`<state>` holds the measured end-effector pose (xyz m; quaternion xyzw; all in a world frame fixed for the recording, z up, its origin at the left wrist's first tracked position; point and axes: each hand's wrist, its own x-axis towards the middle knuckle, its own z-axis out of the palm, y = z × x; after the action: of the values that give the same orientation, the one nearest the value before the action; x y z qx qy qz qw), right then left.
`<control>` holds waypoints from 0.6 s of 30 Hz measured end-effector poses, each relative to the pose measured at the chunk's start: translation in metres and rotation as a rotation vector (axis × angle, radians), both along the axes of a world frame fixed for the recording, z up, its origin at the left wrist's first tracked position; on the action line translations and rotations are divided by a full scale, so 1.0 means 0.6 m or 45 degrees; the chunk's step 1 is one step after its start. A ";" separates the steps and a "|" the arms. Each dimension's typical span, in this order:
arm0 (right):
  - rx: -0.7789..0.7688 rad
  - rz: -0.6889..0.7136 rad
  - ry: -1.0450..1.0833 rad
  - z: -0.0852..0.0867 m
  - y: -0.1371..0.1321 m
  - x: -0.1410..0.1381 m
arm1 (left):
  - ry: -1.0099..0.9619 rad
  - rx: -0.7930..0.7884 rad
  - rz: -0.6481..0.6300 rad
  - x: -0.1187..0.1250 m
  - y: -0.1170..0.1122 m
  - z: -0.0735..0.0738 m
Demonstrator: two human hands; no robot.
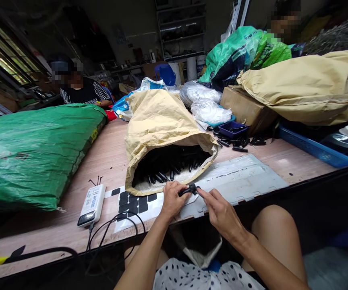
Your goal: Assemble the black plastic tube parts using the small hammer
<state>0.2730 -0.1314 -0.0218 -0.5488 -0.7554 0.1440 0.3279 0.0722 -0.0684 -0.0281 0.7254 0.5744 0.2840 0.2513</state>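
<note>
My left hand and my right hand meet at the table's near edge, both pinched on one small black plastic part. Just behind them a tan paper sack lies on its side, its mouth open toward me and full of several similar black parts. A sheet of black square stickers lies left of my left hand. Under my right hand lies a grey foam sheet.
A white power bank with a black cable lies at the front left. A big green sack fills the left side. Loose black parts and a small purple tray sit behind, beside a cardboard box, a blue basket and more sacks. Two other people sit across the table.
</note>
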 end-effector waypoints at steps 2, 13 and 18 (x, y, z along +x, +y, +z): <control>0.021 -0.043 0.008 0.004 0.005 0.009 | 0.010 0.008 0.000 0.001 -0.001 -0.001; -0.153 -0.776 -0.543 0.010 0.138 0.126 | 0.066 0.034 -0.032 -0.002 -0.002 -0.004; -0.059 -0.826 -0.647 -0.023 0.170 0.113 | 0.085 0.034 -0.039 -0.004 -0.003 -0.005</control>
<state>0.3407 -0.0295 -0.0353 -0.7839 -0.5965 -0.0899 0.1469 0.0698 -0.0702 -0.0313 0.7466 0.5673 0.2634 0.2267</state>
